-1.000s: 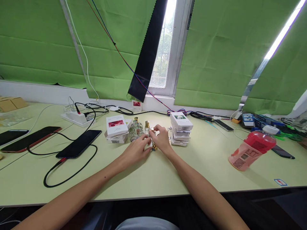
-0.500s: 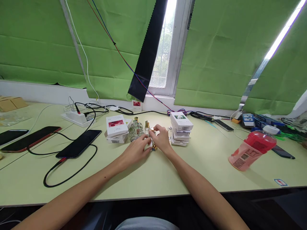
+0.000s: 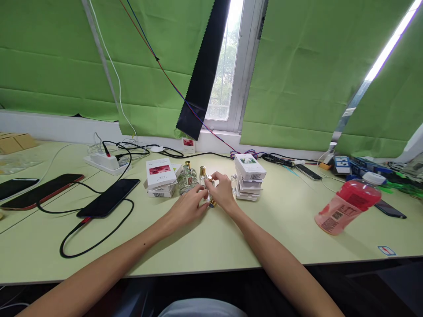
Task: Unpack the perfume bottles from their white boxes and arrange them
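Note:
Both hands meet around a small glass bottle (image 3: 207, 193) at the middle of the table. My left hand (image 3: 189, 203) has its fingers curled against the bottle's left side. From the right, my right hand (image 3: 222, 189) closes its fingers at the bottle's top. A gold cap (image 3: 212, 203) shows just below the fingers. Behind them stands a vial with a gold top (image 3: 202, 171). Round clear bottles (image 3: 187, 179) are grouped to the left, beside white boxes with a red picture (image 3: 161, 174). A stack of white boxes (image 3: 249, 176) stands to the right, with a small clear vial (image 3: 234, 182) beside it.
Phones (image 3: 109, 198) and black cables lie at the left, near a white power strip (image 3: 104, 162). A pink drink bottle (image 3: 346, 204) stands at the right. Further back are another phone (image 3: 308, 172), cable bundles and blue packages (image 3: 370, 166).

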Demonstrator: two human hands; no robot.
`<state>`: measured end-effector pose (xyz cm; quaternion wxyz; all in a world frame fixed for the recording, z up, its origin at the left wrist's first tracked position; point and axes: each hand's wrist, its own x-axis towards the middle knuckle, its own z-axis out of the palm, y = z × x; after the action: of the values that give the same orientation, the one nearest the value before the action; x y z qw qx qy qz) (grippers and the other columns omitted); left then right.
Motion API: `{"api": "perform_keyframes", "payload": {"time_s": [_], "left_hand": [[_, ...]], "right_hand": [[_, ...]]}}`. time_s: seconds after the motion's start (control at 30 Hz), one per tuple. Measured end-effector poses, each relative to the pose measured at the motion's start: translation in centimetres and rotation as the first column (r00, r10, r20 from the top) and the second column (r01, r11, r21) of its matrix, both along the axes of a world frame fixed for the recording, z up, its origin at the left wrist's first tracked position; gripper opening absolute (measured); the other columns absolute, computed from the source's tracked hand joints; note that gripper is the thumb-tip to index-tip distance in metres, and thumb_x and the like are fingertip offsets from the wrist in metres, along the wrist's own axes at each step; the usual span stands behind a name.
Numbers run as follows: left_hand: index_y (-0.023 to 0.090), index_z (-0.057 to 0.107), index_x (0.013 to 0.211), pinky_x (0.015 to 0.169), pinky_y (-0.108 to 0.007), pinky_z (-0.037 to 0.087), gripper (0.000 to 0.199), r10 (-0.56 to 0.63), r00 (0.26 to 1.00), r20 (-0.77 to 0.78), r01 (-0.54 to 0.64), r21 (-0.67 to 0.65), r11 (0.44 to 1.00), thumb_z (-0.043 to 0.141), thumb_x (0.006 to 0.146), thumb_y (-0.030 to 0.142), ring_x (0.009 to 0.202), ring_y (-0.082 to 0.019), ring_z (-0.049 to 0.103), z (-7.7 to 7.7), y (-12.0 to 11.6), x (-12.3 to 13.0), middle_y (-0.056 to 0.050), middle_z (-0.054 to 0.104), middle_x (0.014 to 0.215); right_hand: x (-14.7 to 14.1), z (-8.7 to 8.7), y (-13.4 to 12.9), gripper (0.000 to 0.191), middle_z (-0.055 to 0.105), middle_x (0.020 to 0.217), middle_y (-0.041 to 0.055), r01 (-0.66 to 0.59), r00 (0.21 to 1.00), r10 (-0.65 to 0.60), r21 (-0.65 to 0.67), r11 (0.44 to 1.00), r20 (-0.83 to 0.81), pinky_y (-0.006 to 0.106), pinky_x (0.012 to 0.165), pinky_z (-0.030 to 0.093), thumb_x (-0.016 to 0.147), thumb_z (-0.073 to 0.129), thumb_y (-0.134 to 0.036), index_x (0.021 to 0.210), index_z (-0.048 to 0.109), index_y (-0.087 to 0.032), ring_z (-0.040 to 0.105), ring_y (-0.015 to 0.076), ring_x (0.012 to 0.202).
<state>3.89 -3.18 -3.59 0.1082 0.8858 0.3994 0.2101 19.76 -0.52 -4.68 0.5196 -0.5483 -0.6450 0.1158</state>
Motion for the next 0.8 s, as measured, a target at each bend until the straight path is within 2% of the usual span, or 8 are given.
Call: {"api": "perform_keyframes", "payload": {"time_s": [0.47, 0.8], "left_hand": [[0.021, 0.063, 0.097, 0.072, -0.033, 0.049, 0.017, -0.020, 1.000, 0.000, 0.020, 0.014, 1.000, 0.049, 0.092, 0.031, 0.078, -0.018, 0.062, -0.15, 0.10, -0.10, -0.007, 0.060, 0.120], [0.021, 0.062, 0.099, 0.071, -0.033, 0.047, 0.017, -0.022, 0.999, -0.048, 0.023, 0.021, 1.000, 0.049, 0.093, 0.030, 0.078, -0.019, 0.061, -0.02, -0.08, 0.02, -0.007, 0.060, 0.110]], "right_hand": [[0.03, -0.26, 0.19, 0.012, 0.069, 0.086, 0.0025, -0.001, 1.000, 0.001, 0.019, 1.000, 0.008, 0.031, 0.078, 0.043, 0.085, 0.063, -0.031, 0.078, 0.060, -0.022, 0.059, 0.0213, 0.088], [-0.01, -0.20, 0.16, 0.011, 0.070, 0.086, 0.0026, -0.007, 1.000, 0.006, 0.016, 1.000, 0.010, 0.032, 0.078, 0.043, 0.085, 0.063, -0.030, 0.078, 0.061, -0.022, 0.059, 0.0214, 0.088]]}}
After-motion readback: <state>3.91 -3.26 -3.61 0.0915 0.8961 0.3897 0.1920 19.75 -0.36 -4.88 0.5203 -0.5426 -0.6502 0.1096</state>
